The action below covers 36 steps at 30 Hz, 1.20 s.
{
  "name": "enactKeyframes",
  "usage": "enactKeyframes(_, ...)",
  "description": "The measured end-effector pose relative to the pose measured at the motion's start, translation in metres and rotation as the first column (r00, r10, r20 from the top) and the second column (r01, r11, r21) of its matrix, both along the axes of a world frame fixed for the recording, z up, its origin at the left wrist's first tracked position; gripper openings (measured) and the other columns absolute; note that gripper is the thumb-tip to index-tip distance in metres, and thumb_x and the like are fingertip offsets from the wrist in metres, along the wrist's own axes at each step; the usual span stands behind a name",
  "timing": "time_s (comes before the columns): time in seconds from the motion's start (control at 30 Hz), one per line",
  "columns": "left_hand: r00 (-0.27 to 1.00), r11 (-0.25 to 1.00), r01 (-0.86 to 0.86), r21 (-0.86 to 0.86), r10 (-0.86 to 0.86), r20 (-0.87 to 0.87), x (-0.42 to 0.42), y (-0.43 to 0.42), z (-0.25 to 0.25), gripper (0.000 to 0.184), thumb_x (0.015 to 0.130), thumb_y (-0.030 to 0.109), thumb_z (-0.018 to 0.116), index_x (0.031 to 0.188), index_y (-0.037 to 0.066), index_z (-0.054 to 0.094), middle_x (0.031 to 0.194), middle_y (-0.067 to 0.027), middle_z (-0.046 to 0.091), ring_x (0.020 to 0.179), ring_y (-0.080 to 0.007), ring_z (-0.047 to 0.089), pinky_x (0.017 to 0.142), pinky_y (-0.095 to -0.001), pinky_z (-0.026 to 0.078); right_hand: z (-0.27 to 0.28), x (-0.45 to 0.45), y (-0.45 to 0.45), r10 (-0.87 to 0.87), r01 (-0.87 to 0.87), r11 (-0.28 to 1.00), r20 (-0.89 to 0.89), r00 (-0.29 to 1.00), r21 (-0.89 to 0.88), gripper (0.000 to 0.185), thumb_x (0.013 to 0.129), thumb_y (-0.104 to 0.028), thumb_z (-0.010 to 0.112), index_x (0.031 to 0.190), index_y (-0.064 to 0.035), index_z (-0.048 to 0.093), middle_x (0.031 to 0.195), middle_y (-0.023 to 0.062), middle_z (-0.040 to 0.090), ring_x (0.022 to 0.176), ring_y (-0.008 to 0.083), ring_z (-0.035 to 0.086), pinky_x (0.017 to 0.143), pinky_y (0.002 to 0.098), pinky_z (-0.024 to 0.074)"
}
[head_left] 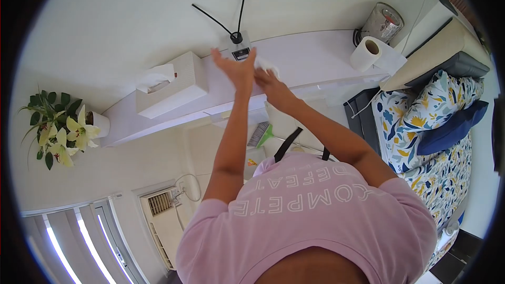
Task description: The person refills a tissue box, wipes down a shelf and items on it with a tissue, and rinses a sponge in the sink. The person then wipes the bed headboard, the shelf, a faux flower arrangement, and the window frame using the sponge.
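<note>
My left hand (239,73) reaches up over the white shelf, its thumb and fingers spread apart. Just beyond those fingers stands a reed diffuser (241,51), a small clear bottle with a black label, black cap and two black sticks. The hand appears in front of the bottle's lower part, and I see no clear grip on it. To the right, my right hand (276,90) is closed on a piece of white tissue (268,66) at the shelf top. Its fingertips partly hide the tissue.
Along the shelf (310,55) stand a white tissue box (176,88), a paper roll (363,57) and a shiny canister (382,23). A potted lily (73,131) is at the left end. Below are a broom (260,135) and air conditioner (160,223); a bed (436,173) is right.
</note>
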<state>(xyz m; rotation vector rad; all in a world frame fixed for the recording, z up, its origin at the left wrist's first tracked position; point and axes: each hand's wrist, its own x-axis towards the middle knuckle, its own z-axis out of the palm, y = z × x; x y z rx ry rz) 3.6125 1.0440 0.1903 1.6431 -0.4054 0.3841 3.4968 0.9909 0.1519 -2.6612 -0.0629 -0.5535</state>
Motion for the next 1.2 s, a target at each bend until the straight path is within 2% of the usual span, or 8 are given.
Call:
enactKeyframes(0.07,0.997,0.989,-0.069,0.134,0.066,0.027,0.005,-0.021,-0.009,0.102,0.055,0.024,0.083,0.130,-0.009,0.021,0.125,-0.0233,0.040,0.118,-0.0313,0.040,0.093,-0.0405,0.038,0.008,-0.033,-0.017,0.037,-0.029,0.991,-0.057,0.998,0.134,0.048,0.077,0.008,0.039,0.125,0.0029,0.042,0.138,0.0139,0.034,0.129,0.0313,0.029,0.108,0.0437,0.0229)
enactKeyframes(0.13,0.987,0.987,-0.106,0.120,0.120,-0.111,0.008,-0.029,-0.010,0.094,0.056,0.021,0.081,0.127,-0.007,0.027,0.111,-0.0233,0.051,0.103,-0.0313,0.053,0.087,-0.0392,0.043,-0.002,-0.048,-0.061,-0.283,0.314,0.919,-0.156,0.946,0.236,0.052,0.075,0.009,0.039,0.127,0.0014,0.042,0.139,0.0145,0.033,0.131,0.0303,0.026,0.108,0.0429,0.0212)
enactKeyframes(0.3,0.997,0.985,-0.073,0.153,0.075,-0.005,0.006,-0.003,0.013,0.074,0.060,0.017,0.078,0.118,-0.006,0.039,0.093,-0.0220,0.060,0.079,-0.0305,0.062,0.071,-0.0355,0.049,-0.020,-0.027,-0.131,-0.487,0.482,0.873,0.089,0.869,0.073,0.052,0.073,0.009,0.040,0.124,0.0031,0.043,0.134,0.0166,0.039,0.129,0.0304,0.029,0.108,0.0430,0.0180)
enactKeyframes(0.47,0.997,0.995,-0.080,0.061,0.080,0.013,0.003,0.043,0.072,0.067,0.058,0.017,0.080,0.111,-0.007,0.046,0.080,-0.0187,0.063,0.069,-0.0227,0.062,0.062,-0.0305,0.049,-0.017,0.066,-0.049,-0.216,0.212,0.975,0.083,0.973,0.061,0.043,0.079,0.001,0.038,0.121,0.0036,0.046,0.134,0.0170,0.039,0.128,0.0313,0.030,0.108,0.0469,0.0177)
enactKeyframes(0.67,0.996,0.995,-0.061,0.075,0.066,-0.059,0.019,0.059,0.061,0.070,0.057,0.019,0.081,0.112,-0.008,0.046,0.080,-0.0184,0.063,0.071,-0.0248,0.062,0.065,-0.0330,0.049,0.034,0.080,0.035,0.175,-0.125,0.953,-0.165,0.971,0.274,0.047,0.073,0.005,0.047,0.120,-0.0024,0.048,0.131,0.0097,0.041,0.125,0.0281,0.034,0.098,0.0405,0.0391)
enactKeyframes(0.77,0.992,0.981,-0.123,0.147,0.124,0.000,0.005,0.045,0.040,0.075,0.055,0.021,0.082,0.113,-0.008,0.045,0.080,-0.0204,0.062,0.070,-0.0299,0.061,0.067,-0.0370,0.048,0.002,0.053,0.029,0.194,-0.190,0.981,-0.213,0.957,0.043,0.048,0.071,0.006,0.047,0.117,-0.0065,0.052,0.128,0.0074,0.047,0.121,0.0270,0.040,0.089,0.0367,0.0467)
enactKeyframes(0.9,0.990,0.979,-0.139,0.149,0.136,0.034,-0.001,0.025,0.003,0.074,0.055,0.019,0.079,0.115,-0.007,0.043,0.084,-0.0227,0.059,0.077,-0.0351,0.059,0.071,-0.0394,0.046,0.012,-0.012,-0.008,0.226,-0.240,0.946,0.088,0.970,0.219,0.058,0.064,0.015,0.043,0.114,-0.0097,0.058,0.125,0.0036,0.051,0.120,0.0233,0.043,0.104,0.0348,0.0331)
enactKeyframes(1.2,0.996,0.994,0.030,0.108,-0.021,-0.084,-0.001,0.015,-0.008,0.079,0.062,0.019,0.078,0.123,-0.006,0.035,0.110,-0.0260,0.051,0.098,-0.0381,0.053,0.084,-0.0413,0.043,0.010,-0.071,-0.094,-0.295,0.271,0.948,0.148,0.944,0.166,0.048,0.070,0.014,0.038,0.111,-0.0036,0.057,0.121,0.0095,0.054,0.117,0.0262,0.047,0.103,0.0332,0.0332)
